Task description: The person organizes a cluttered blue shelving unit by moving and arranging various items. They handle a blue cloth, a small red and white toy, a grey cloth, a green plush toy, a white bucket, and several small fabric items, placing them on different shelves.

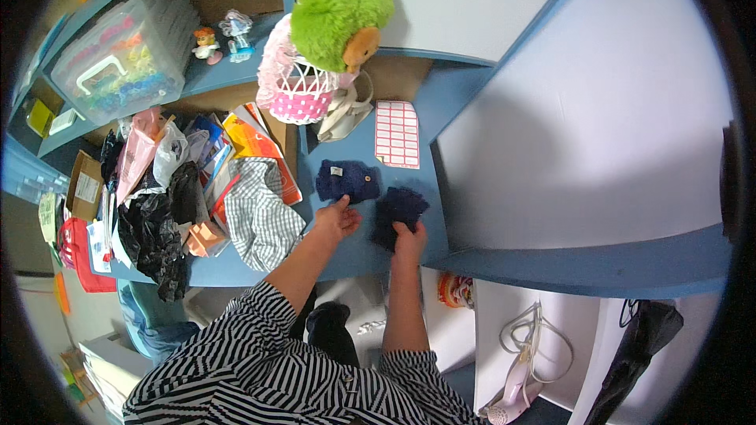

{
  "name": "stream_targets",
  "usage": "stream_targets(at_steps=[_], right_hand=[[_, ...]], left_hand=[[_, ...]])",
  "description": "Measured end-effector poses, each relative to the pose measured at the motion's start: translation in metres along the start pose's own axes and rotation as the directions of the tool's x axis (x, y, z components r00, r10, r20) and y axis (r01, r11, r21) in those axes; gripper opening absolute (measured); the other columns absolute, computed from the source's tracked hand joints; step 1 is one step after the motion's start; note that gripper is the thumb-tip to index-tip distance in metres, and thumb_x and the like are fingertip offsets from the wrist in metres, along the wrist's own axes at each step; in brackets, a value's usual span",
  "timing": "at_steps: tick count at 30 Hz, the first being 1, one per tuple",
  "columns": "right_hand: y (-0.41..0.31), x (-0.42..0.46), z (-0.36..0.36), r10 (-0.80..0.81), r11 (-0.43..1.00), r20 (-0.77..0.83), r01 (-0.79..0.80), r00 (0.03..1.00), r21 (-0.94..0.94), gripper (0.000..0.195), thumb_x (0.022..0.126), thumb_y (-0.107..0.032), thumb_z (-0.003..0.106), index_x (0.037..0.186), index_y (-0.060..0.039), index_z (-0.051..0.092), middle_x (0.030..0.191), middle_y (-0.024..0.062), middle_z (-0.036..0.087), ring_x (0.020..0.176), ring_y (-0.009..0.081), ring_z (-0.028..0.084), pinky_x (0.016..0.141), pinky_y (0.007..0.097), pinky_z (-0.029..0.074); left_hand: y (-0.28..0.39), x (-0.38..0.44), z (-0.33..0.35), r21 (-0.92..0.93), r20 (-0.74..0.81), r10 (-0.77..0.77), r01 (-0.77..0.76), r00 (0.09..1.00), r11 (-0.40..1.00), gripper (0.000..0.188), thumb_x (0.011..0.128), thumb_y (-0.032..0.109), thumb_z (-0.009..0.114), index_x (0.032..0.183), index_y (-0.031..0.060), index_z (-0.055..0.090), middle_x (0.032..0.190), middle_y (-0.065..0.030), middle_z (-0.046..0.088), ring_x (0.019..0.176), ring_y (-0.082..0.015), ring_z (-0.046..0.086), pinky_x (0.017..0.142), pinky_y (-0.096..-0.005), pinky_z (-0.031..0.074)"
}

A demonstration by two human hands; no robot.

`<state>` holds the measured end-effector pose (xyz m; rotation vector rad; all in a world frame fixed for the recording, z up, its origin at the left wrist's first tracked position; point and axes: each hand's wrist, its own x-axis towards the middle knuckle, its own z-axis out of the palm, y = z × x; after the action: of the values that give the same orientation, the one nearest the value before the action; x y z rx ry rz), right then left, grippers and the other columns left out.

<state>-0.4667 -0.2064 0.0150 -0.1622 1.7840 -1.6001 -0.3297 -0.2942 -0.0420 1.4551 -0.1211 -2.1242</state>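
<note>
Two dark navy knitted pieces, perhaps fingerless gloves, are at the blue desk [354, 257]. One knitted piece [348, 180], with a small white tag and a button, lies flat, and the fingertips of my left hand [339, 219] are at its lower edge. My right hand [410, 241] grips the other knitted piece [401, 212] between thumb and fingers, just to the right. A sheet of red-bordered labels [397, 134] lies behind them. Left of my left hand is a crumpled grey checked cloth [260, 212].
Books [254, 136], a black plastic bag [150, 236] and other bags crowd the desk's left side. A pink-white basket [301, 100] with a green plush toy [336, 23] stands at the back. A clear box [121, 65] sits on the shelf. A hair dryer [514, 395] is below right.
</note>
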Motion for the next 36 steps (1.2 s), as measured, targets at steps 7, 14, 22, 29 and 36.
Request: stream_targets(at_steps=[7, 14, 22, 29, 36], right_hand=[[-0.055, 0.012, 0.054, -0.206, 0.592, 0.735, 0.680, 0.646, -0.432, 0.032, 0.066, -0.011, 0.061, 0.096, 0.0009, 0.061, 0.091, 0.0118, 0.062, 0.089, 0.0323, 0.059, 0.080, 0.0385, 0.045], [-0.020, 0.041, 0.111, -0.052, 0.028, 0.596, 0.598, 0.801, -0.801, 0.064, 0.073, -0.016, 0.058, 0.133, -0.0103, 0.036, 0.122, 0.0142, 0.054, 0.116, 0.0375, 0.046, 0.097, 0.0555, 0.032], [0.001, 0.029, 0.060, 0.268, 0.841, 0.776, 0.254, 0.571, -0.478, 0.045, 0.070, -0.031, 0.070, 0.103, -0.0006, 0.062, 0.097, 0.0155, 0.063, 0.092, 0.0215, 0.058, 0.083, 0.0345, 0.045], [-0.049, 0.095, 0.066, 0.092, 0.565, 0.589, 0.445, 0.803, -0.695, 0.043, 0.076, -0.034, 0.066, 0.102, 0.0003, 0.062, 0.096, 0.0191, 0.064, 0.092, 0.0285, 0.061, 0.084, 0.0381, 0.046], [-0.034, 0.154, 0.090, -0.447, 0.170, 0.095, 0.188, 0.889, -0.967, 0.040, 0.071, -0.026, 0.065, 0.093, 0.0064, 0.060, 0.093, 0.0253, 0.063, 0.092, 0.0361, 0.062, 0.082, 0.0424, 0.048]], left_hand=[[-0.021, -0.007, -0.025, 0.059, 0.054, 0.171, -0.174, 0.984, 0.983, 0.020, 0.082, 0.007, 0.056, 0.101, -0.0007, 0.053, 0.085, -0.0162, 0.061, 0.071, -0.0296, 0.062, 0.058, -0.0414, 0.052], [-0.016, -0.041, -0.041, -0.002, 0.241, 0.154, -0.159, 0.958, 0.987, 0.028, 0.081, 0.007, 0.059, 0.106, -0.0032, 0.050, 0.092, -0.0152, 0.060, 0.080, -0.0264, 0.062, 0.071, -0.0357, 0.053], [0.004, -0.046, -0.032, -0.207, 0.364, 0.154, -0.081, 0.919, 0.975, 0.034, 0.079, 0.007, 0.060, 0.112, 0.0045, 0.052, 0.108, -0.0109, 0.058, 0.099, -0.0285, 0.056, 0.089, -0.0418, 0.045], [0.015, -0.039, -0.036, -0.099, 0.126, 0.173, -0.161, 0.977, 0.982, 0.054, 0.067, -0.004, 0.060, 0.118, 0.0048, 0.045, 0.112, -0.0121, 0.053, 0.100, -0.0313, 0.055, 0.080, -0.0436, 0.048], [0.023, -0.059, -0.040, -0.036, 0.211, 0.180, -0.177, 0.961, 0.984, 0.050, 0.063, -0.006, 0.055, 0.112, 0.0032, 0.051, 0.111, -0.0118, 0.055, 0.102, -0.0304, 0.054, 0.089, -0.0426, 0.044]])
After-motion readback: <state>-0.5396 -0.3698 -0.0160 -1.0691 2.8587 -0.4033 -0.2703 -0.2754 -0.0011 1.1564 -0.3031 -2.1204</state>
